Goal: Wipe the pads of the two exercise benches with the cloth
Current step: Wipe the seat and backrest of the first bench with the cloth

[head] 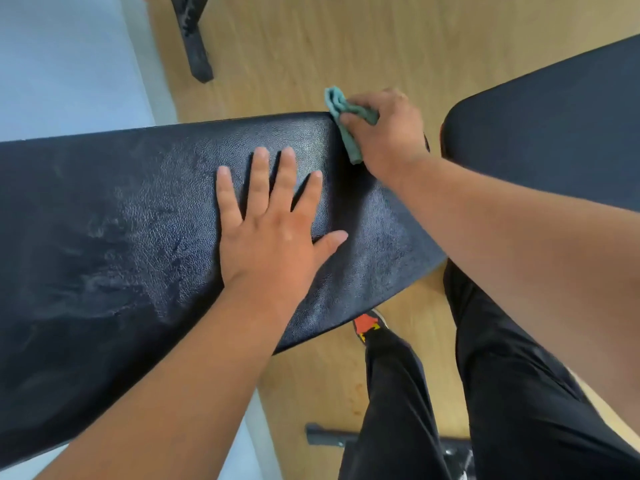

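Observation:
A long black padded bench pad (pixel 110 230) fills the left and middle of the head view, with pale smear marks on its surface. My left hand (pixel 273 223) lies flat on it, fingers spread and straight. My right hand (pixel 384 133) grips a crumpled teal cloth (pixel 341 114) at the pad's far right corner, the cloth hanging over the edge. A second black bench pad (pixel 554 133) sits to the right, untouched.
The floor is light wood (pixel 311 46), with a pale blue-grey mat (pixel 52 64) at the left. A black bench leg (pixel 195 39) stands at the top. My legs in black trousers (pixel 485 393) and a red shoe (pixel 369 323) are below, above a bench foot bar (pixel 325 434).

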